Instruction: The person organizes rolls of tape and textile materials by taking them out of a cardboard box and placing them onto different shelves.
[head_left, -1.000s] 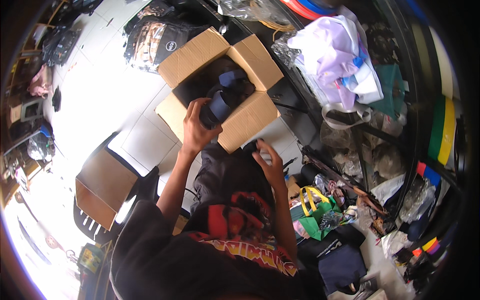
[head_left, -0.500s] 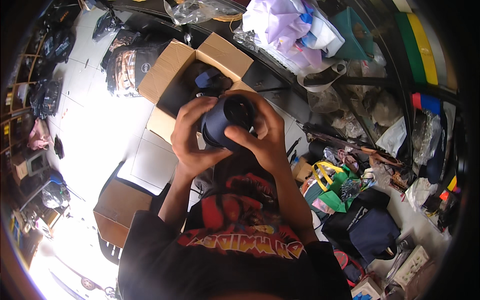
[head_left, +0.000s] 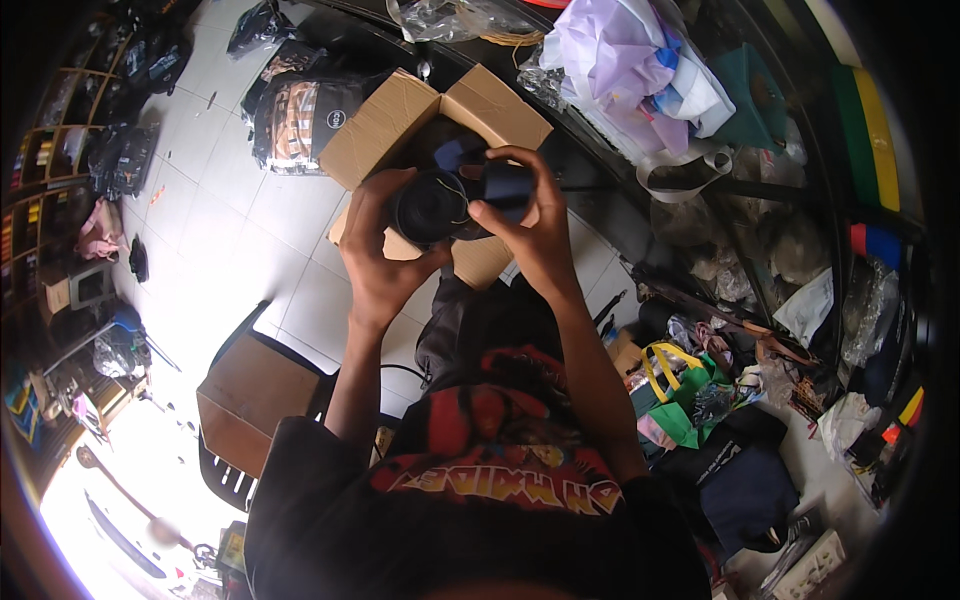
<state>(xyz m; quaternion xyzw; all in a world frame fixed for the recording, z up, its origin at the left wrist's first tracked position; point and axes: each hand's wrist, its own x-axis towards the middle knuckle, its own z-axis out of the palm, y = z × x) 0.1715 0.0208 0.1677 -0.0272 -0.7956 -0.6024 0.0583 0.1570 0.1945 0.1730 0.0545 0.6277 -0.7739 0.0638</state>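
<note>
Both my hands are raised over an open cardboard box. Fingers and thumb of my left hand curve round a black, round, hollow piece that looks like a roll or cup, its open end facing up. A thin yellowish curved line shows at its right edge. Beside it, my right hand grips a dark navy cylindrical piece between thumb and fingers. Whether the two pieces are joined is hard to tell. Inside the box lies a dark blue item, partly hidden behind my hands.
A closed cardboard box rests on a black chair at my left. Packed black bags lie on the tiled floor beyond. To the right are a green bag with yellow handles, a navy bag and a rack holding pale cloth.
The single dark cylinder between my hands now shows as two pieces side by side, one per hand. My right hand has turned, and the whole view has shifted a little.
</note>
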